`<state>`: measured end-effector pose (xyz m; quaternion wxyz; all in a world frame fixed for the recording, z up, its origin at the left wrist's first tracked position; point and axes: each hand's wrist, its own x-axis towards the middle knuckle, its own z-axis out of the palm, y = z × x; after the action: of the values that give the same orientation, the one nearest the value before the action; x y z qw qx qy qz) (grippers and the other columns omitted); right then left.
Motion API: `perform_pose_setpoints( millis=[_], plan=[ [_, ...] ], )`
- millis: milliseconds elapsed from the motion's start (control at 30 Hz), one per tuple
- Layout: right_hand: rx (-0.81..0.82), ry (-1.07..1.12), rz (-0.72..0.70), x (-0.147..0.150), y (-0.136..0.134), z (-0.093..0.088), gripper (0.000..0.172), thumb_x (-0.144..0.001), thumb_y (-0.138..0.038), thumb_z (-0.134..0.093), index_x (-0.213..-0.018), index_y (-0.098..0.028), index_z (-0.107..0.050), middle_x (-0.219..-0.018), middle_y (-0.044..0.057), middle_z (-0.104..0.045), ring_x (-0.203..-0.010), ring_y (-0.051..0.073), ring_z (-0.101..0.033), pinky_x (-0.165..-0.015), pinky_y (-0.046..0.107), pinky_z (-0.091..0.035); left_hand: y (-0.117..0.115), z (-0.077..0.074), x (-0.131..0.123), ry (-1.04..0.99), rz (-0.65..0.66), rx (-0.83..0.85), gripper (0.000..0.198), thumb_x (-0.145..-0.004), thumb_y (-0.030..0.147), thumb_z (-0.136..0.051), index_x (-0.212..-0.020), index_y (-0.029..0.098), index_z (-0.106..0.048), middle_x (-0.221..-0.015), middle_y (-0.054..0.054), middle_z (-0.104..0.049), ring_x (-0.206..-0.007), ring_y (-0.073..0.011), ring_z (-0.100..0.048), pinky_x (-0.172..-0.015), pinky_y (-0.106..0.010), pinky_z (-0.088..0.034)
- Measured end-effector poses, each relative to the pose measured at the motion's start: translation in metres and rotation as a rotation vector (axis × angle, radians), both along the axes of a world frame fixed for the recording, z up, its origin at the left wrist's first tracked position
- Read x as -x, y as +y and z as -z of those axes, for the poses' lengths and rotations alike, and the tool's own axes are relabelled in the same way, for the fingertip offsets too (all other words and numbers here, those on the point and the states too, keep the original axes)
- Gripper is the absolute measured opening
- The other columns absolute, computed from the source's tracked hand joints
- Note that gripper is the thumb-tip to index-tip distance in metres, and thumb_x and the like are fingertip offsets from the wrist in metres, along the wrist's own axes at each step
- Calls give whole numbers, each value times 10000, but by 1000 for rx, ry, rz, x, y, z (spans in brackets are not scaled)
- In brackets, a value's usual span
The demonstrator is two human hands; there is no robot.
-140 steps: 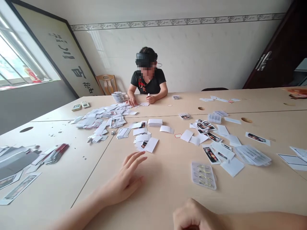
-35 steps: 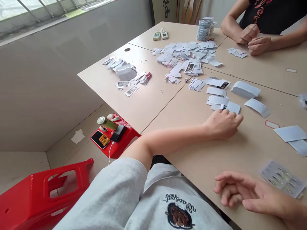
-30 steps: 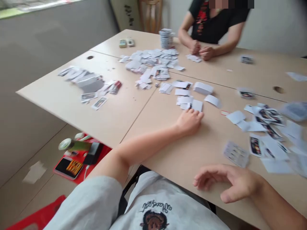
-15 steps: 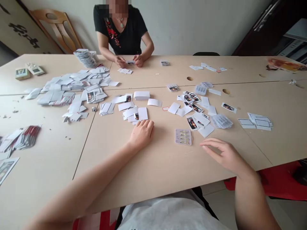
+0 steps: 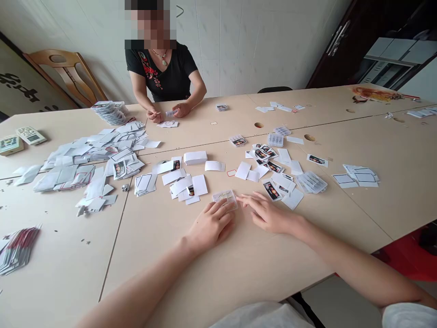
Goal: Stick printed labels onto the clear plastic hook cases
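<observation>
This looks like a plain workroom rather than a home: white tiled walls, a framed calligraphy board, one wooden chair, and long laminate tables pushed together, spread with paper cards.

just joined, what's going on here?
A person's left hand rests against a small clear plastic pack on a pale table. The right hand lies open beside it, fingertips just off the pack. Loose white cards are scattered around. Across the table, a co-worker handles a small white piece.
</observation>
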<state>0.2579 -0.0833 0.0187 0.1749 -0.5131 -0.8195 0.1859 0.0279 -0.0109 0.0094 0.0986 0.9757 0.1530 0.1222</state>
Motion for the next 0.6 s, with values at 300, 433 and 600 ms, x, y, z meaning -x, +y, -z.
perform_pose_setpoints(
  millis=[300,433,600],
  plan=[
    [-75,85,438,-59,85,-33,268,-839,-204,-460,-1077,-177,-581,-1228,106,-591,-1085,209,-573,-898,335,-446,-20,-3,1,34,2,94,533,-886,207,-358,-1404,123,-260,-1477,-150,-328,-1374,-313,-254,-1013,-507,-325],
    [170,-93,758,-109,106,-49,233,-759,-222,-558,-967,-155,-640,-991,100,-671,-858,209,-618,-737,299,-459,-17,-5,1,77,-15,149,390,-873,151,-340,-1243,169,-464,-1448,-93,-396,-1362,-266,-300,-1076,-526,-238],
    [349,-138,777,-147,97,-56,189,-668,-251,-664,-844,-180,-661,-894,55,-673,-726,164,-593,-614,250,-429,-15,-5,-1,48,-31,184,382,-905,199,-360,-1271,217,-468,-1404,-76,-457,-1298,-245,-389,-1035,-475,-308]
  ],
)
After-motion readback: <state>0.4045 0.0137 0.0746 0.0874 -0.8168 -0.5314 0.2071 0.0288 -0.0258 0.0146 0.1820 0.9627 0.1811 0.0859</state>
